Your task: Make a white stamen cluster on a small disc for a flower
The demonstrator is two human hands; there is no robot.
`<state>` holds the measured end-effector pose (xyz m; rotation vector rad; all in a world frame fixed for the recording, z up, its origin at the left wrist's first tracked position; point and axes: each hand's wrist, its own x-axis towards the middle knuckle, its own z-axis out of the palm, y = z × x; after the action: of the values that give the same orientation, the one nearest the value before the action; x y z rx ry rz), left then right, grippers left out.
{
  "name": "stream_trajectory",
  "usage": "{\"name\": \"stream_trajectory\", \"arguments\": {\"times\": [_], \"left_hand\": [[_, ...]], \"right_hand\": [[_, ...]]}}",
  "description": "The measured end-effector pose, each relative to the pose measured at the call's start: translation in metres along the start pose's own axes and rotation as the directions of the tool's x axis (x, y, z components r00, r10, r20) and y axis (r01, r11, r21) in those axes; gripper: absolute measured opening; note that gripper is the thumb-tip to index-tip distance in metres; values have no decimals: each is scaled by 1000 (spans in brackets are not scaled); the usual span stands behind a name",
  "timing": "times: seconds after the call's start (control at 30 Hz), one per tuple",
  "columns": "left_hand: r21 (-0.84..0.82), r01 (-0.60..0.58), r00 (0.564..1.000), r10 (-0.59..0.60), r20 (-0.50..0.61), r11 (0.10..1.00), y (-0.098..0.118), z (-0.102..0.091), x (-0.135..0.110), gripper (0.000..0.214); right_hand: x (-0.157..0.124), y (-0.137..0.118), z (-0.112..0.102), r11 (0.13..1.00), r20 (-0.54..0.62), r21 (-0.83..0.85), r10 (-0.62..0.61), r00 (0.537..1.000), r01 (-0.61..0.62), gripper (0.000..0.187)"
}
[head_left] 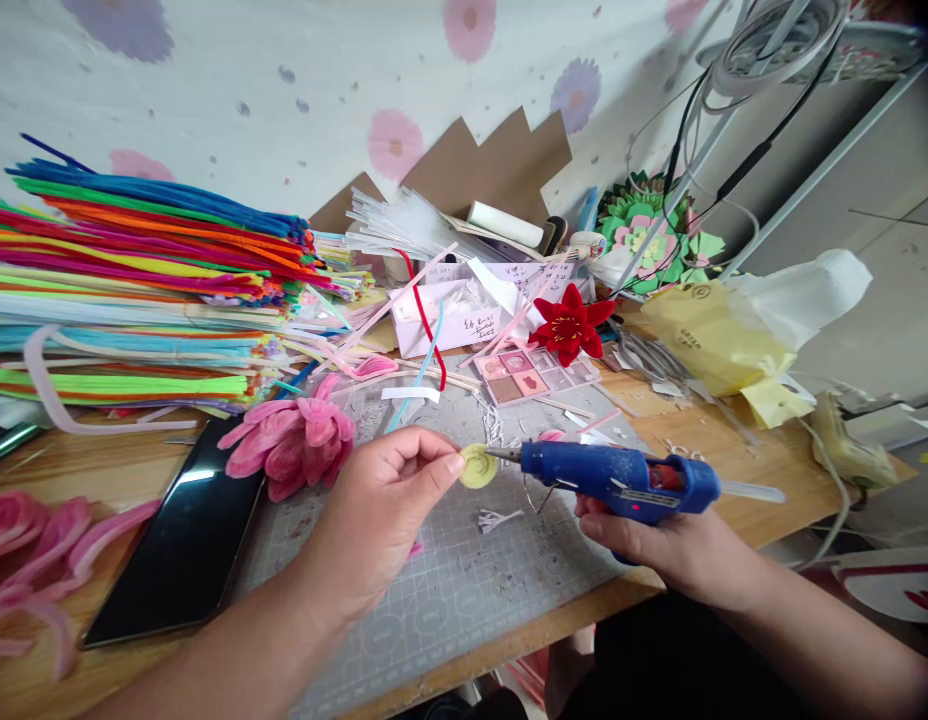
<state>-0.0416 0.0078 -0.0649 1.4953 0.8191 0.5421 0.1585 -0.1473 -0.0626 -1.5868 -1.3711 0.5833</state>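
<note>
Between thumb and forefinger, my left hand [393, 500] pinches a small pale yellow disc [479, 468], which looks coiled, above the mat. My right hand [663, 545] is wrapped round the handle of a blue hot glue gun [606, 475]. The gun's metal nozzle points left and meets the disc's upper right edge; whether it touches I cannot tell. A clear glue stick [753, 491] sticks out of the gun's back. Left of my left hand is a pink pipe-cleaner flower [303, 440]. A small bunch of white stamens [499, 519] lies below the disc.
A grey cutting mat [434, 620] covers the table's middle. Bundles of coloured pipe cleaners [149, 240] are piled at left, near a black tablet [183, 540]. Behind are a white box [449, 325], a palette [528, 378] and a red flower [570, 325]. A yellow bag [723, 335] stands right.
</note>
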Motion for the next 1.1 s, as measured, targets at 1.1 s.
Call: {"name": "stream_trajectory", "arguments": {"times": [1.1], "left_hand": [[-156,-32,999,31,-7,987,-4,2,1,14]], "right_hand": [[-3,15,4,843,146,384,347,926,-376,23]]}}
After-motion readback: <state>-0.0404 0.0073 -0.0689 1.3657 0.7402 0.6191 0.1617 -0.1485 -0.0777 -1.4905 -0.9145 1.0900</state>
